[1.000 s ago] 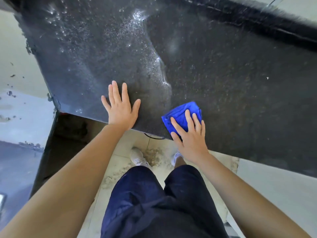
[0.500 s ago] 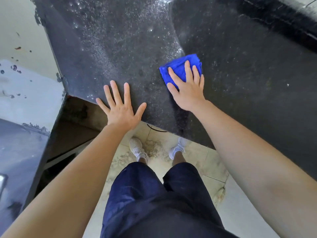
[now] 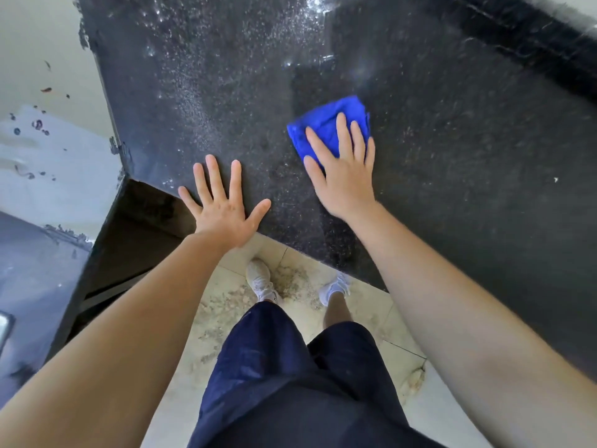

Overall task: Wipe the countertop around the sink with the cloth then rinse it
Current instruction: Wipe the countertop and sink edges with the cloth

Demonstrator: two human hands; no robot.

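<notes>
A folded blue cloth (image 3: 326, 122) lies on the black speckled countertop (image 3: 468, 150). My right hand (image 3: 342, 169) presses flat on its near half, fingers spread over it. My left hand (image 3: 223, 205) rests flat and empty on the countertop near its front edge, fingers spread apart, to the left of the cloth. A wet, glistening patch (image 3: 226, 59) covers the counter's left and far part; the stone to the right of the cloth looks duller and drier. No sink is in view.
The counter's left end stops at a pale wall (image 3: 42, 59) with dark specks. Below its front edge are stained floor tiles (image 3: 290, 282) and my legs in dark shorts with white shoes. A dark raised ledge (image 3: 533, 30) runs along the counter's far right.
My right hand has pushed the cloth from the counter's front edge away from me into the middle of the counter. My left hand has stayed flat in the same spot.
</notes>
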